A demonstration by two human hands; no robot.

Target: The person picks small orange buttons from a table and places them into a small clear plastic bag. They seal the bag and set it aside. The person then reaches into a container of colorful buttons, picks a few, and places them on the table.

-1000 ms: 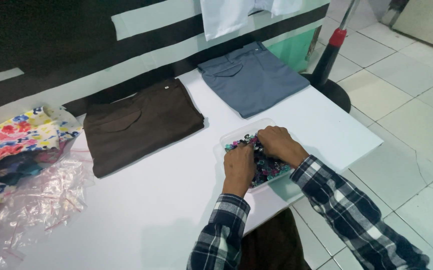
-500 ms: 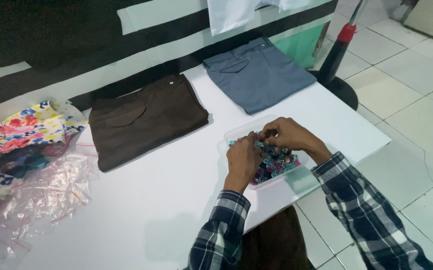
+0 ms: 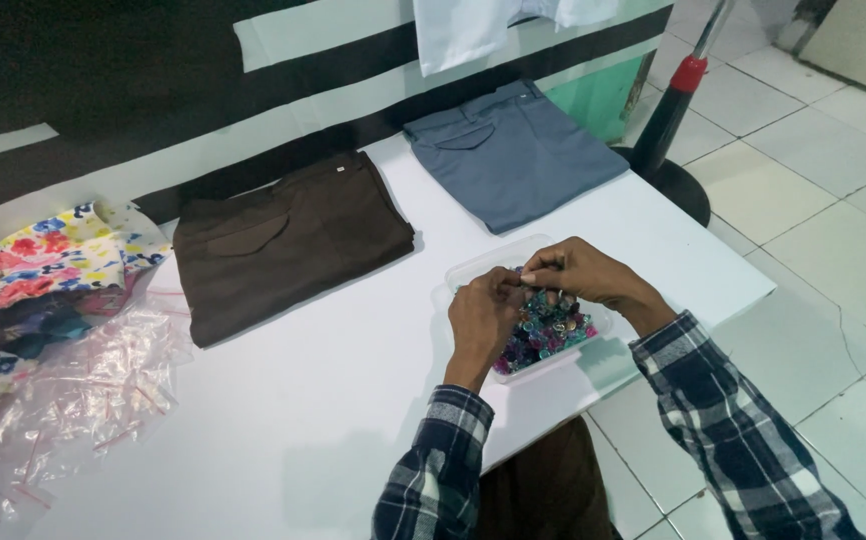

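A clear shallow plastic container (image 3: 473,266) sits on the white table (image 3: 283,420), filled with several small colourful shiny pieces (image 3: 545,332). My left hand (image 3: 481,318) hovers over its near left side with fingers pinched. My right hand (image 3: 578,270) is above the container's middle, fingertips meeting those of the left hand. A small piece seems pinched between the two hands, but it is too small to make out. Both sleeves are dark plaid.
Folded brown trousers (image 3: 283,240) and folded grey-blue trousers (image 3: 513,155) lie at the table's far side. Floral fabric (image 3: 43,262) and clear plastic bags (image 3: 73,400) sit at the left. A black stand with a red collar (image 3: 675,110) rises beyond the right corner. Tiled floor lies to the right.
Both hands have lifted slightly off the container and drawn together, fingertips now meeting over it. The view has shifted a little.
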